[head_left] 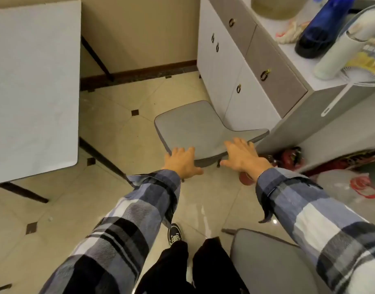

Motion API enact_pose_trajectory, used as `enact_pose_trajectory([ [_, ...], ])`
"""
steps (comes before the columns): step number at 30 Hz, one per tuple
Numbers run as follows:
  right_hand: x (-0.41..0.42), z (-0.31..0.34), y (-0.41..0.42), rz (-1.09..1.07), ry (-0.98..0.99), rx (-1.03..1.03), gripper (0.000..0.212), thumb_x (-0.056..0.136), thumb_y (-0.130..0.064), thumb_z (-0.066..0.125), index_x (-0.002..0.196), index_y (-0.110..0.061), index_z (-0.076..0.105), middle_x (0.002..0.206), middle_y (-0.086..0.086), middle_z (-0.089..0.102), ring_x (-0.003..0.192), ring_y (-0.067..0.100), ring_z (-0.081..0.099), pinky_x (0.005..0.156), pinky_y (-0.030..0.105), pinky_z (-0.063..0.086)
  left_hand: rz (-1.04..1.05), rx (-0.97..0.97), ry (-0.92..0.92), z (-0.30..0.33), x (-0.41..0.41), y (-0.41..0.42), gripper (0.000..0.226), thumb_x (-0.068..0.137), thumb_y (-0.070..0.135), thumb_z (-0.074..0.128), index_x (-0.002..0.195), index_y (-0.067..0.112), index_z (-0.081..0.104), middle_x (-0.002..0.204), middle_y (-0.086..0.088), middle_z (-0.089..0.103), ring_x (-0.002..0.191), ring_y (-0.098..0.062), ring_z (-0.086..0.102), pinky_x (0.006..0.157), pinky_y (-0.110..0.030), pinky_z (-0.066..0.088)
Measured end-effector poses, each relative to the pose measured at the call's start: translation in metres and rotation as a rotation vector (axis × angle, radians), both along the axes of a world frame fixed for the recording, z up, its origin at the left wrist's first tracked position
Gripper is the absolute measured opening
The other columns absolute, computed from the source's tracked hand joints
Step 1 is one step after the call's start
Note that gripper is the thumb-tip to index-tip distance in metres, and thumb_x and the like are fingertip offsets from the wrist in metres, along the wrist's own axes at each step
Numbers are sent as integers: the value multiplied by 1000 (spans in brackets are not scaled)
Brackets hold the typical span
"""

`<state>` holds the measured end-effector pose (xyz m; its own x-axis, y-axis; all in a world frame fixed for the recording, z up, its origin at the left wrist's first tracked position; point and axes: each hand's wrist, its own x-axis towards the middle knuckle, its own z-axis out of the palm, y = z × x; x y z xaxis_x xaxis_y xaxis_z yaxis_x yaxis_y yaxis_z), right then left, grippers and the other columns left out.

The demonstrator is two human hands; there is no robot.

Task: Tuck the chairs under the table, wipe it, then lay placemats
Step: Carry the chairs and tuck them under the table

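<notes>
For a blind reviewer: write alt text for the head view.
Both hands, left hand and right hand, reach open toward the back edge of a grey chair standing beside a white cabinet. The white table is at left, and a second grey chair is near the person's legs.

Warm, even indoor light is filling the room, and the glossy beige tiled floor (203, 200) is throwing back a soft white glare near the feet. Shadows are staying faint. The wide lens is bending the white rectangular tabletop (34, 85) and grey-and-white cabinet (241, 66) outward, and everything is looking slightly soft.
</notes>
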<state>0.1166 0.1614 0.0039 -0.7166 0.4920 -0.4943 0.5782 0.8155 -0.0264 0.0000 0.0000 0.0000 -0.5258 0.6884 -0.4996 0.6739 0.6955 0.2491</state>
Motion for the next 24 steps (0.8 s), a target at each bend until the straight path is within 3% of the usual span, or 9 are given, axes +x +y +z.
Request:
enact_pose_trajectory([
  [5, 0, -33, 36, 104, -70, 135, 56, 86, -49, 61, 130, -16, 51, 135, 12, 48, 129, 33, 40, 111, 58, 22, -40, -76, -20, -24, 2, 35, 68, 82, 57, 67, 132, 15, 46, 132, -13, 48, 124, -36, 45, 103, -51, 39],
  [8, -5, -48, 54, 134, -50, 158, 37, 89, -37, 60, 121, -18, 57, 125, 10, 55, 123, 31, 47, 113, 58, 18, -68, -50, -20, -32, 3, 53, 54, 85, 49, 66, 122, 10, 52, 122, -14, 54, 109, -36, 54, 93, -44, 46],
  [10, -11, -53, 65, 167, -43, 180, 27, 88, -31, 62, 113, -21, 60, 117, 6, 61, 115, 29, 54, 110, 55, 23, -108, -34, 18, -34, 0, 67, 45, 88, 39, 65, 120, 9, 53, 118, -14, 55, 102, -36, 58, 84, -42, 49],
  [13, -19, -62, 70, 273, 14, 232, 19, 84, -23, 63, 104, -22, 63, 105, 4, 67, 100, 28, 63, 96, 46, 38, -290, -42, 129, -34, -12, 82, 32, 90, 27, 60, 117, 11, 52, 113, -12, 54, 93, -34, 60, 68, -40, 44],
  [16, -31, -69, 64, 337, 38, 279, 15, 75, -14, 69, 89, -19, 66, 87, 4, 69, 81, 29, 66, 78, 40, 46, -415, -47, 178, -37, -29, 82, 23, 92, 14, 53, 114, 11, 52, 108, -11, 53, 85, -35, 61, 63, -39, 41],
  [20, -69, -75, 50, 361, 125, 256, 22, 55, -11, 83, 67, -17, 66, 63, 4, 65, 57, 27, 64, 60, 34, 45, -339, -62, 180, -48, -65, 66, 20, 93, 8, 50, 113, 12, 51, 102, -10, 55, 81, -33, 63, 69, -43, 54],
  [24, -119, -75, 28, 409, 256, 162, 32, 37, -6, 87, 55, -15, 63, 52, 4, 58, 40, 24, 57, 44, 24, 38, -176, -80, 132, -56, -114, 42, 17, 93, 12, 48, 109, 17, 48, 99, -6, 59, 86, -31, 63, 72, -42, 53],
])
